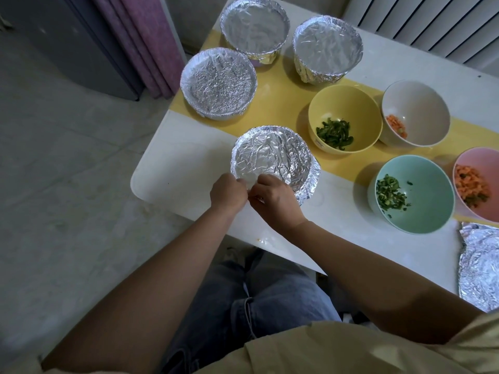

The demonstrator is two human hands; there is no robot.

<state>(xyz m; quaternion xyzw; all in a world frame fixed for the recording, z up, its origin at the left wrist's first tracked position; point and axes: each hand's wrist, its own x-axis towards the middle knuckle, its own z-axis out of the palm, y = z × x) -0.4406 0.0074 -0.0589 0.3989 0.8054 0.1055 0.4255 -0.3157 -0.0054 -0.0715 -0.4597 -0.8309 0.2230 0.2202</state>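
Two hands work on one item. All positions are referenced to the yellow round plastic bowl (343,103).

- Far left of it, slightly behind: silver foil-capped round bowl (218,83).
- Left-front of it: left hand (228,193), grip clamped on the near rim of the silver foil-lined round bowl (272,157). This bowl sits upright on the white surface (172,163), just left-front of the yellow bowl and apart from it.
- Right hand (272,197) touches the left hand, its grip pinched on the same foil edge.
- Behind-left of the yellow bowl: second foil-capped bowl (255,28).
- Directly behind it: third foil-capped bowl (327,48).
- Inside the yellow bowl: dark green vegetable strips (334,134).
- Right-front: mint-green round bowl (426,184) holding chopped greens (390,194).
- Just right, close beside: off-white round bowl (421,103) holding diced carrot (396,126).
- Far right-front: pink round bowl (483,157) holding an orange-and-green mix (472,186).
- Nearer the person than the pink bowl: loose crumpled foil sheet (480,265).
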